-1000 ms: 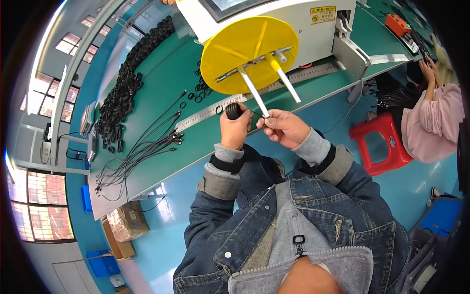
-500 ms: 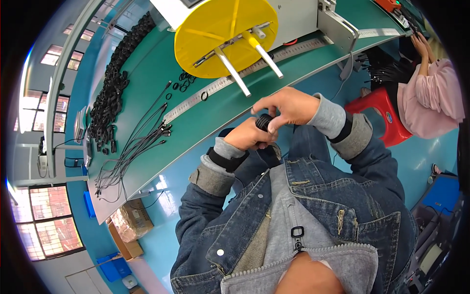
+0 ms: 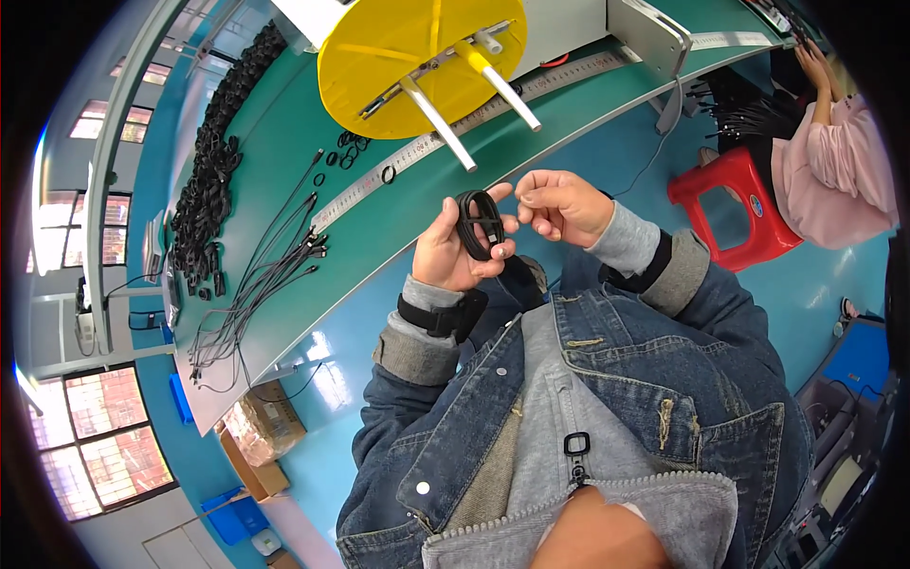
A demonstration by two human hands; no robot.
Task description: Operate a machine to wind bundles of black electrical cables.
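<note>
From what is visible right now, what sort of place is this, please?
Probably a cable workshop: a yellow disc with two rods, loose black cables on the green workbench, and a black cable coil in the left hand.

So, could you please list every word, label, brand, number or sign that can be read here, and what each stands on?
Silver ruler on the green table: a graduated scale; its figures are too small to read reliably.
Red stool: a round blue label, too small to read.
Black coil in the left hand: no print visible.
Nothing else is legible, so I can quote no text.
</note>
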